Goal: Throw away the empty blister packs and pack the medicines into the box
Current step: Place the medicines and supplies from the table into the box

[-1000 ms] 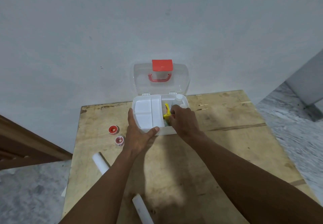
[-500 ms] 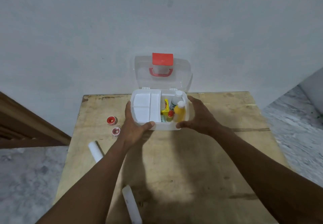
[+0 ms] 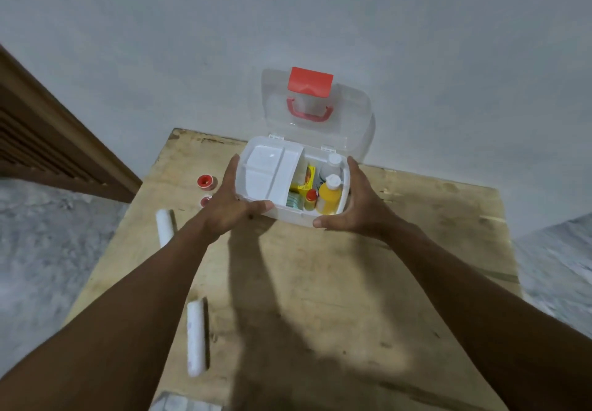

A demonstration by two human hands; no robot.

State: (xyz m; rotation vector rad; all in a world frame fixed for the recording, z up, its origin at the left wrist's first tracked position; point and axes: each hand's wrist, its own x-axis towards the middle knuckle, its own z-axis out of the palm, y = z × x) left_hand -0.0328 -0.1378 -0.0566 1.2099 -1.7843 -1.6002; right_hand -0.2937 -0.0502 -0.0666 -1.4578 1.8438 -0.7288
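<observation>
From where I sit, the packing looks well under way but not finished. The box (image 3: 290, 186) stands open on the wooden table (image 3: 320, 282) with its clear lid (image 3: 352, 115) tipped back against the wall, and I hold it between both hands. Inside, on the side nearer my right palm, I see a yellow bottle (image 3: 328, 199), a white bottle (image 3: 331, 167) behind it, a yellow packet (image 3: 306, 179), a small red-capped item (image 3: 310, 197) and something pale green (image 3: 294, 202) that I cannot identify. The white divided tray (image 3: 272, 171) sits over the half nearer my left palm.

Still outside the box, beyond my left wrist, lie two small red-capped pots (image 3: 206, 182) and a white roll (image 3: 165, 226); a second white roll (image 3: 196, 335) lies back along my left forearm, toward me. I judge these are what remains to go in. I see no blister packs in view, so I cannot say whether that part is done.

My left hand (image 3: 229, 208) grips the box's left end, fingers up along the side wall and thumb pressed on the front rim. My right hand (image 3: 355, 205) cups the right end, fingers raised beside the wall, thumb at the front lower corner; whether the palm presses the wall or stands just off it I cannot tell. Both forearms reach straight forward, wrists level, the box squarely between them.
</observation>
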